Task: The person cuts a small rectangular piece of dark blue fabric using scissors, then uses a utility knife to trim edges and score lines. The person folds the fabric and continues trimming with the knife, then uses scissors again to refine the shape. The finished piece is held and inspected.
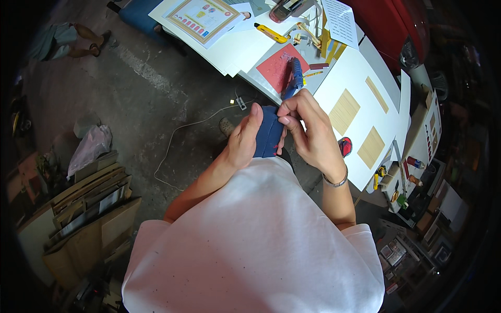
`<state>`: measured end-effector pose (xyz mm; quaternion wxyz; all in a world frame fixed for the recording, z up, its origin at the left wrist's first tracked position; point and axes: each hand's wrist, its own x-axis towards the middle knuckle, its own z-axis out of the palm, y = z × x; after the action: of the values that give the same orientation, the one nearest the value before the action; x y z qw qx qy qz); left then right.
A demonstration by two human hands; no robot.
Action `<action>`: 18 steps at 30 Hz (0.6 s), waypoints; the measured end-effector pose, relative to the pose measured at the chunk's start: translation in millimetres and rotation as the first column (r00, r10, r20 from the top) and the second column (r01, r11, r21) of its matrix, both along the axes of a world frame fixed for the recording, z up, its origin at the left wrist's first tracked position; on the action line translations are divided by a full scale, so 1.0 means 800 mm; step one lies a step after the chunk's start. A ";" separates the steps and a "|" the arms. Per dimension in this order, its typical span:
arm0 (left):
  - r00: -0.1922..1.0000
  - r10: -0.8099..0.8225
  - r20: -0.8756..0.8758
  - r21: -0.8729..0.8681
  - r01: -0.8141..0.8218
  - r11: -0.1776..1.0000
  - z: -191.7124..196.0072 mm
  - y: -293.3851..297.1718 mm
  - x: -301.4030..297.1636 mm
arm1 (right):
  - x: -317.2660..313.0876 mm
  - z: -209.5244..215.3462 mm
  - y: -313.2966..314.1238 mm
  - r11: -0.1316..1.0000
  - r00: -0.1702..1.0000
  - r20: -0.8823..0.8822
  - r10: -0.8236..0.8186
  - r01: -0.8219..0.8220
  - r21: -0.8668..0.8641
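A small dark blue box-like piece (267,134) with red marks near its lower edge is held up in front of my body. My left hand (244,138) grips it, thumb upright along its left side, with some fingers hidden beneath. The fingers of my right hand (311,128) pinch at its upper right edge; anything tiny between the fingertips cannot be made out. Just beyond my right hand, a blue glue gun (295,73) lies at the table edge on a red sheet (275,65).
Across the table are a yellow cutter knife (271,33), a framed certificate (201,20), and a white board (347,83) with wood-grain pieces (344,111). A white cable (169,141) runs over the floor. Stacked boards (94,201) stand at left. Another person's legs (83,39) show far left.
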<state>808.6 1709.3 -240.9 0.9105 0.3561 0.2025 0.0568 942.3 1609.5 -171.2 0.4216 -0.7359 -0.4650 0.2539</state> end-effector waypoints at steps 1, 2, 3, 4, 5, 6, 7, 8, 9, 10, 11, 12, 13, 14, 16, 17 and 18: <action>1.000 -0.003 0.028 0.034 0.002 0.999 0.003 -0.001 0.000 | -0.001 0.002 -0.003 1.000 1.000 0.022 0.009 -0.009 0.018; 0.999 -0.006 0.053 0.066 0.002 0.998 0.006 -0.002 -0.001 | -0.003 0.004 -0.005 0.999 0.999 0.049 0.011 -0.013 0.044; 0.997 0.006 0.074 0.084 -0.013 0.996 0.008 -0.004 -0.001 | -0.004 0.004 -0.009 0.997 0.997 0.077 0.012 -0.017 0.070; 0.993 -0.007 0.118 0.137 -0.009 0.991 0.010 -0.005 0.000 | -0.005 0.004 -0.013 0.995 0.994 0.106 0.012 -0.022 0.095; 0.987 -0.006 0.159 0.176 -0.022 0.984 0.010 -0.005 0.001 | -0.006 0.001 -0.017 0.989 0.985 0.175 0.013 -0.039 0.143; 0.980 -0.007 0.199 0.213 -0.036 0.976 0.010 -0.006 0.002 | -0.008 -0.003 -0.021 0.980 0.970 0.242 0.012 -0.059 0.188; 0.965 -0.013 0.262 0.327 -0.076 0.942 0.008 -0.005 0.004 | -0.009 -0.007 -0.024 0.971 0.951 0.309 0.010 -0.083 0.223; 0.946 -0.028 0.322 0.433 -0.122 0.893 0.006 -0.003 0.007 | -0.009 -0.013 -0.028 0.950 0.932 0.363 -0.014 -0.101 0.296; 0.926 -0.044 0.375 0.531 -0.175 0.829 0.004 -0.002 0.010 | -0.008 -0.019 -0.031 0.925 0.909 0.415 -0.038 -0.125 0.358; 0.909 -0.064 0.411 0.583 -0.209 0.785 0.003 -0.001 0.013 | -0.007 -0.026 -0.035 0.895 0.885 0.460 -0.068 -0.150 0.421; 0.895 -0.078 0.440 0.629 -0.245 0.738 0.003 -0.002 0.015 | -0.007 -0.032 -0.038 0.869 0.857 0.504 -0.110 -0.163 0.467; 0.878 -0.092 0.470 0.668 -0.285 0.688 0.002 -0.002 0.017 | -0.006 -0.037 -0.043 0.854 0.857 0.506 -0.102 -0.185 0.486; 0.875 -0.103 0.473 0.690 -0.295 0.661 0.004 -0.006 0.018 | -0.005 -0.041 -0.048 0.834 0.858 0.503 -0.100 -0.203 0.513; 0.870 -0.111 0.480 0.699 -0.302 0.648 0.005 -0.009 0.021 | -0.003 -0.043 -0.054 0.814 0.860 0.501 -0.099 -0.219 0.538; 0.853 -0.138 0.504 0.714 -0.322 0.621 0.008 -0.015 0.026 | 0.002 -0.046 -0.063 0.783 0.852 0.509 -0.123 -0.232 0.577; 0.849 -0.140 0.509 0.714 -0.325 0.620 0.009 -0.018 0.029 | 0.005 -0.046 -0.068 0.786 0.859 0.501 -0.105 -0.237 0.572; 0.849 -0.147 0.508 0.719 -0.323 0.616 0.011 -0.021 0.033 | 0.008 -0.045 -0.073 0.787 0.866 0.492 -0.087 -0.243 0.567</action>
<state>834.9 1692.8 -232.4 0.6773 0.6759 -0.0788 0.2798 949.0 1550.8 -207.4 0.4923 -0.5783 -0.6444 -0.0888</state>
